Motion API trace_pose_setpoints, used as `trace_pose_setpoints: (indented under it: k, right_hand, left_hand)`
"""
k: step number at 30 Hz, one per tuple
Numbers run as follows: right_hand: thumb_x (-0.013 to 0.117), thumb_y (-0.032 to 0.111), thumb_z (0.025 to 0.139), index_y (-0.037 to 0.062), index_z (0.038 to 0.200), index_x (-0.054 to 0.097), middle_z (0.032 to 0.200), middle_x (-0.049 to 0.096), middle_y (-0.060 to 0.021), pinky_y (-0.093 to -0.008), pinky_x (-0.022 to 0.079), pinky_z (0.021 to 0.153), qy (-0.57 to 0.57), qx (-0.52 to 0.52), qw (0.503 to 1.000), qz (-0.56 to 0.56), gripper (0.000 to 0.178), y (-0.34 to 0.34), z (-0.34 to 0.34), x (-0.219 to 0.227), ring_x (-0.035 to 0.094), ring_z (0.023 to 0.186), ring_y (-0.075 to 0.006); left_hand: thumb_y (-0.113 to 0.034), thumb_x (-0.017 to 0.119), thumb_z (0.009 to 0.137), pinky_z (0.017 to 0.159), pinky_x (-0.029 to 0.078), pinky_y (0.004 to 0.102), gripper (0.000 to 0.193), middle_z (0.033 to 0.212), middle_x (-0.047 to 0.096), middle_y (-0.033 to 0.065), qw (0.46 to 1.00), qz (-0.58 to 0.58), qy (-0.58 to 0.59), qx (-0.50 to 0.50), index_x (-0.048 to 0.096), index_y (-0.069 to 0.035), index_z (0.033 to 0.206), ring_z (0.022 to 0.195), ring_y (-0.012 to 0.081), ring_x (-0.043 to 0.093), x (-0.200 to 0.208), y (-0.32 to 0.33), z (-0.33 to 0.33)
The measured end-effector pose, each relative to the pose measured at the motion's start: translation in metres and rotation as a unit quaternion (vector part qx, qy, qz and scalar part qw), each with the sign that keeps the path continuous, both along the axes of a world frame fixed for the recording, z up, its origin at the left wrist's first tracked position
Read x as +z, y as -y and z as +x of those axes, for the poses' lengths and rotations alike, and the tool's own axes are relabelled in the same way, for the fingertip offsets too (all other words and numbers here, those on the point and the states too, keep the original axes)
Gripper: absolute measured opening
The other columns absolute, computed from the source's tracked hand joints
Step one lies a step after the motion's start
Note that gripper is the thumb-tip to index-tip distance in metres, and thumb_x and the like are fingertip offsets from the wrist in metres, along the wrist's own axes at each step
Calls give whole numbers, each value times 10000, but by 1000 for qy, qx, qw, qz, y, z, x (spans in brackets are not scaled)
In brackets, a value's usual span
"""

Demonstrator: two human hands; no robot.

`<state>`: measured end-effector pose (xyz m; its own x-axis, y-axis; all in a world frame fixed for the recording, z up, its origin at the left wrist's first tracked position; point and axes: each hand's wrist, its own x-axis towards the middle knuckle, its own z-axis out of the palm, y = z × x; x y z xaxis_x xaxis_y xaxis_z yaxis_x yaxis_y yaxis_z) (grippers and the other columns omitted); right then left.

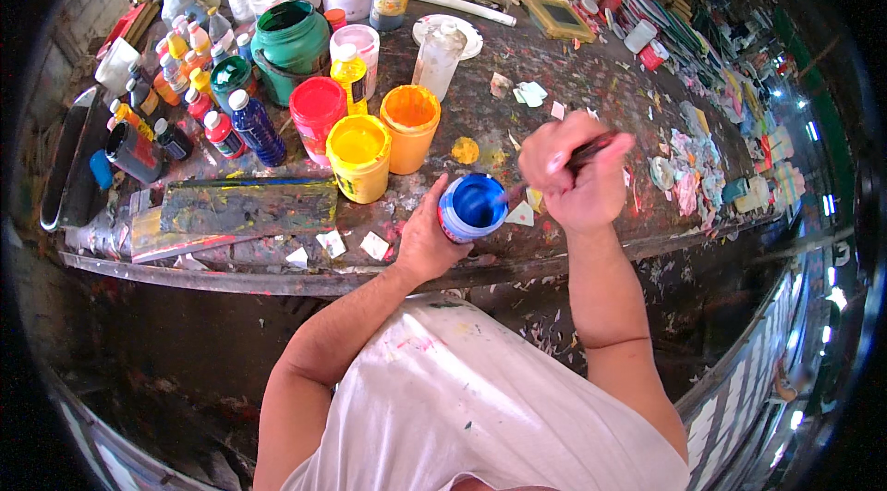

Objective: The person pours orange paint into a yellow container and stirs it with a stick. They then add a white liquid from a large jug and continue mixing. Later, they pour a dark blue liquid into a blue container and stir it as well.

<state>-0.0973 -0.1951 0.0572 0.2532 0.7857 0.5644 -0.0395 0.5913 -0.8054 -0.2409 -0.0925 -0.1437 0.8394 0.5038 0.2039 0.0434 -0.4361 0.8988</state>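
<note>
My left hand [432, 238] is wrapped round the left side of a small jar of blue paint [474, 206], near the front edge of the worktable. Thick blue paint coats the inside of the jar. To the right of the jar and a little above it, my right hand [580, 172] is closed round a slim tool with a dark handle [591, 151]. Its thin lower end points toward the jar's right rim; blur hides its exact kind. Just beyond the jar stand open tubs of yellow paint [358, 157], orange paint [409, 126] and red paint [319, 114].
Several paint bottles [257, 126] crowd the left, beside a large green bucket [291, 43]. A paint-stained board [249, 206] lies at the front left. A translucent bottle [440, 59] stands near a white plate [469, 35]. Stained rags [688, 168] are heaped at the right.
</note>
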Motion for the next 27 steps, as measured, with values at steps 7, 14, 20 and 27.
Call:
trace_pose_setpoints:
  k: [7,14,20,27]
  right_hand:
    - [379,721,1173,104,952,621,644,410,24,-333,292,522,-15,56,998,-21,699,-2,-2,-5,360,556,-122]
    - [374,750,1160,101,968,643,644,406,17,-344,283,527,-10,-22,1000,18,729,-10,-4,-11,330,541,-126]
    - [419,764,1143,81,974,642,662,434,22,-339,290,539,-48,-91,993,54,737,-4,6,-34,365,557,-124]
    - [503,731,1134,29,861,671,637,461,0,-333,314,565,-77,115,990,-32,771,-6,4,-29,402,562,-141]
  left_hand:
    - [-145,1015,707,1183,554,516,1280,1555,616,250,1000,-1,-1,-11,280,-71,1751,1418,445,641,3,-1,0]
    - [-139,1016,697,1192,548,514,1284,1567,604,258,1000,5,0,-12,284,-71,1750,1419,451,638,0,-3,1]
    - [-135,1017,694,1194,546,515,1290,1558,610,261,1000,-5,-5,-4,286,-75,1756,1417,456,638,-1,-2,0]
    - [-136,1013,697,1211,536,507,1299,1583,608,251,1000,-11,-1,0,277,-86,1765,1439,437,633,0,0,-1]
